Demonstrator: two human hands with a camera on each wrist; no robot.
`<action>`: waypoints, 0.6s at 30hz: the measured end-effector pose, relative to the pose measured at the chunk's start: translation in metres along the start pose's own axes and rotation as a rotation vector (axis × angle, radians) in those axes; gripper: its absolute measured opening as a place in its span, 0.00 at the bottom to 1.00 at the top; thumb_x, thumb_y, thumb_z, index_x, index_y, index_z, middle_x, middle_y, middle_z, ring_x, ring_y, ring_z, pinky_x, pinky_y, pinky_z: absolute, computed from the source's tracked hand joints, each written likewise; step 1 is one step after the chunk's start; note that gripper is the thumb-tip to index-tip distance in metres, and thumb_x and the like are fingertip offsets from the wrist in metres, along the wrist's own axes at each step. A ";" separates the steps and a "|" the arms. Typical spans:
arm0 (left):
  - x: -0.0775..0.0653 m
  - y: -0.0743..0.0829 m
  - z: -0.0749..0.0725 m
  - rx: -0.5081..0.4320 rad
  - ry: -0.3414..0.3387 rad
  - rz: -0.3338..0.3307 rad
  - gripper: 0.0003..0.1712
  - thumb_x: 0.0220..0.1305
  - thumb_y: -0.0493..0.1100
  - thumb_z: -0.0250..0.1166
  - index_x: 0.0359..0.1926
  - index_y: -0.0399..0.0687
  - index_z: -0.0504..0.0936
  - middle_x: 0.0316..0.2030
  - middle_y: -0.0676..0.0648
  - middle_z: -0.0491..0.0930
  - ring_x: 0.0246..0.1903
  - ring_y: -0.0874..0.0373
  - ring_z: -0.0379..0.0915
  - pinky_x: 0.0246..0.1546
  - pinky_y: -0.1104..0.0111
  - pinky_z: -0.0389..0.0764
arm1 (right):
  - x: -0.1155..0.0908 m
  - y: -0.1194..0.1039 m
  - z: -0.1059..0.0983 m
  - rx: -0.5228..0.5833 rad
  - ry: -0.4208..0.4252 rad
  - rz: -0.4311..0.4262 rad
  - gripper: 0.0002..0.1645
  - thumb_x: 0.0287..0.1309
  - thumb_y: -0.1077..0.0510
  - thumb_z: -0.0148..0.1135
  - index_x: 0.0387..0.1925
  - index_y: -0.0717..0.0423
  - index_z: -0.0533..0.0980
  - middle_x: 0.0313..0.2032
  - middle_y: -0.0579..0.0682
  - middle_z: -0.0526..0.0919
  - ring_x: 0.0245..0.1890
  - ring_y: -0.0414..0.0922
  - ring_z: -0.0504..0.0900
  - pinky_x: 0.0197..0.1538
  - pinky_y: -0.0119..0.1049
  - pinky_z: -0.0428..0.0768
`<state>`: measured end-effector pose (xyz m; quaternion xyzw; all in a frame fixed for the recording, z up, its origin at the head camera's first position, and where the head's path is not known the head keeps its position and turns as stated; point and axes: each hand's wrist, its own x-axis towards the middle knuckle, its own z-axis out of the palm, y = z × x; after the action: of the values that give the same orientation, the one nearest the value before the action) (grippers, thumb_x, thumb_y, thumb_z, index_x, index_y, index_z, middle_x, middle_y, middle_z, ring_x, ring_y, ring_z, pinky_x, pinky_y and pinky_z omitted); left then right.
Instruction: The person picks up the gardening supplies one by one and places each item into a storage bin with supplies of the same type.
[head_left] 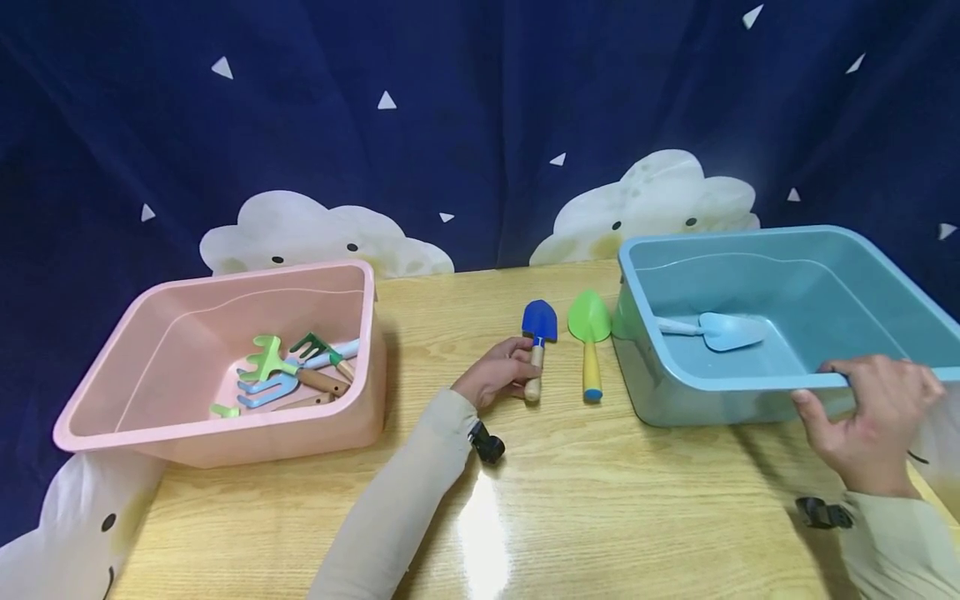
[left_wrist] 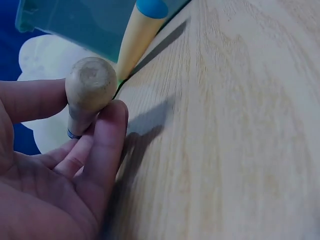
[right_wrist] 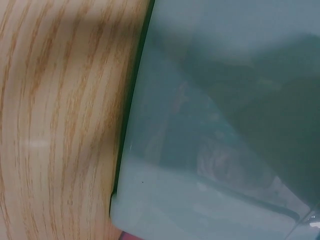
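A small hand trowel with a dark blue blade (head_left: 540, 321) and a wooden handle (left_wrist: 91, 82) points away from me in the middle of the table. My left hand (head_left: 498, 372) pinches that handle near its rounded end, thumb on one side and fingers on the other. Just right of it lies a green trowel (head_left: 589, 315) with a yellow, blue-tipped handle. My right hand (head_left: 873, 417) grips the front rim of the blue bin (head_left: 735, 383), fingers over the edge and thumb outside. A light blue trowel (head_left: 729, 332) lies inside this bin. Only bin wall and table fill the right wrist view.
At the left stands a pink bin (head_left: 225, 437) with several small garden tools, among them a light green rake (head_left: 266, 360), a blue fork (head_left: 268, 389) and a dark green rake (head_left: 311, 343). A dark blue curtain (head_left: 480, 125) with clouds hangs behind the wooden table (head_left: 637, 517).
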<state>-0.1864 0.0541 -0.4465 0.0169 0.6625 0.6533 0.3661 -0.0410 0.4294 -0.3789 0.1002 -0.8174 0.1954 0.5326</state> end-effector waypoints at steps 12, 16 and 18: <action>-0.001 -0.008 -0.007 -0.123 0.009 0.054 0.37 0.63 0.30 0.61 0.72 0.51 0.65 0.65 0.41 0.75 0.38 0.61 0.78 0.31 0.71 0.81 | 0.004 -0.006 0.001 0.012 -0.003 0.006 0.55 0.54 0.20 0.52 0.24 0.76 0.72 0.22 0.74 0.70 0.30 0.73 0.60 0.66 0.45 0.49; -0.004 -0.008 -0.009 -0.154 0.009 0.072 0.36 0.64 0.31 0.60 0.72 0.50 0.64 0.66 0.41 0.74 0.39 0.60 0.78 0.31 0.71 0.81 | 0.005 -0.008 0.001 0.017 -0.001 0.006 0.56 0.54 0.20 0.52 0.24 0.76 0.72 0.22 0.74 0.69 0.30 0.73 0.60 0.66 0.44 0.48; -0.005 -0.006 -0.011 -0.167 0.004 0.083 0.36 0.65 0.31 0.60 0.72 0.50 0.63 0.66 0.40 0.73 0.39 0.60 0.77 0.31 0.70 0.81 | 0.005 -0.008 0.000 0.012 -0.006 0.005 0.55 0.54 0.20 0.52 0.24 0.76 0.72 0.22 0.74 0.70 0.30 0.73 0.60 0.66 0.46 0.49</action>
<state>-0.1856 0.0419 -0.4509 0.0124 0.6051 0.7208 0.3378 -0.0402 0.4222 -0.3728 0.1018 -0.8182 0.2012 0.5289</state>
